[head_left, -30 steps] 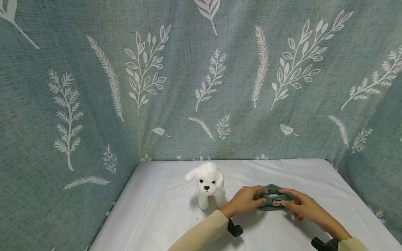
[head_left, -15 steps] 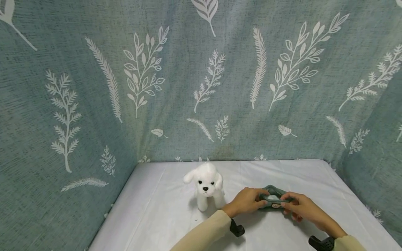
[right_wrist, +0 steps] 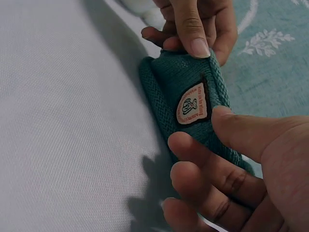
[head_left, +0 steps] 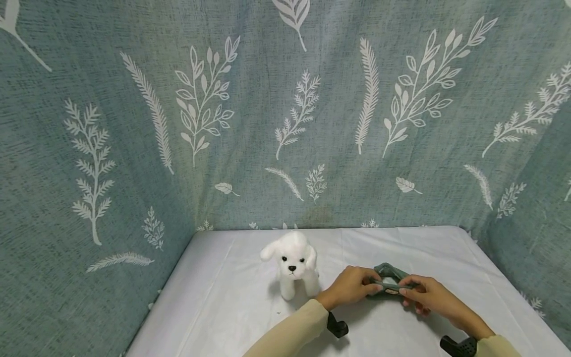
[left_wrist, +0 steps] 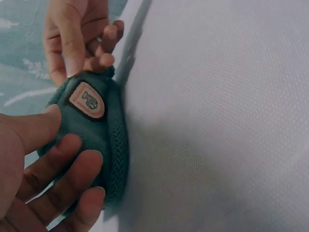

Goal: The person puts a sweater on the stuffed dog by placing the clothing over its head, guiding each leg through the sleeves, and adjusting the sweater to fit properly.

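Observation:
A small green knitted garment with ribbed edges is held low over the right half of the white-covered table, its opening spread apart. On its front is a pinkish dark-edged patch. My left hand pinches the garment's left side, thumb on the near edge. My right hand pinches the opposite side between thumb and fingers. In the left wrist view the fingers of the left hand curl along the knit. Something pale shows inside the opening in the head view.
A white plush dog stands upright to the left of my left hand, facing me. The white tablecloth ends at a green leaf-patterned curtain behind and at both sides. A black wrist mount sits under each wrist.
The garment's front edge has tipped up and been drawn taut, so its patch shows less and its opening more. My right fingers have closed in on the edge. The plush dog stays put.

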Motion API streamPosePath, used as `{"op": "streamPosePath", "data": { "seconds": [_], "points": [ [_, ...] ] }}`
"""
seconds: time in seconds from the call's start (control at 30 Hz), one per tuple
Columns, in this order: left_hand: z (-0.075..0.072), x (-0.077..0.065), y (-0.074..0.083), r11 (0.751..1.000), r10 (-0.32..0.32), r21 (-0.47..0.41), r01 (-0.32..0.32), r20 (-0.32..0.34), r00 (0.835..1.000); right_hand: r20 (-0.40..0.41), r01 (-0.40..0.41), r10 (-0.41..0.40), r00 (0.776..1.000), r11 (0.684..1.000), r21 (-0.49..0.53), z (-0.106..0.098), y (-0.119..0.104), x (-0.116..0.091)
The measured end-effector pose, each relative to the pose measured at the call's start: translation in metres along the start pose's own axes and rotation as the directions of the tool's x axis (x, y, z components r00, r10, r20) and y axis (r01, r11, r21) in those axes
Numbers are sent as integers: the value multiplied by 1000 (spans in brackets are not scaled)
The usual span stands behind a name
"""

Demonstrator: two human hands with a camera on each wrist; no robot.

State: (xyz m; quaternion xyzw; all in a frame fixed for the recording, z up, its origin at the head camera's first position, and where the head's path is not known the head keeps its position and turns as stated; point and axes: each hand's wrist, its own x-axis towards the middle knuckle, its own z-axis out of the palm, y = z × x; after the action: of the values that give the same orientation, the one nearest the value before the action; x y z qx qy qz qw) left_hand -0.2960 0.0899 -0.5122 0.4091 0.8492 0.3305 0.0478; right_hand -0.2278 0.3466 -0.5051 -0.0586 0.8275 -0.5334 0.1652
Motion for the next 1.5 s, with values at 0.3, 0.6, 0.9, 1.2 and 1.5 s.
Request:
{"op": "streamPosePath", "data": {
  "seconds": [0.3, 0.6, 0.9, 1.2, 1.5],
  "points": [
    [1, -2, -2, 986, -26, -166, 22, -21, 999, 5, -11, 11, 1000, 1000, 22, 1, 3, 0],
    [-1, -3, -2, 978, -36, -205, 27, -38, 999, -9, 0, 0, 1000, 1000, 29, 2, 4, -1],
    [-11, -4, 1, 971, -28, -240, 10, -71, 997, -34, 53, -53, 998, 999, 7, 0, -11, -4],
    [-17, -4, -2, 955, -24, -295, -3, -90, 996, -48, 66, -65, 997, 998, 15, 0, -19, -4],
    [-24, -7, 1, 933, -20, -359, -14, -92, 996, -95, 23, -23, 995, 1000, -2, 0, -28, -6]
  ]
}}
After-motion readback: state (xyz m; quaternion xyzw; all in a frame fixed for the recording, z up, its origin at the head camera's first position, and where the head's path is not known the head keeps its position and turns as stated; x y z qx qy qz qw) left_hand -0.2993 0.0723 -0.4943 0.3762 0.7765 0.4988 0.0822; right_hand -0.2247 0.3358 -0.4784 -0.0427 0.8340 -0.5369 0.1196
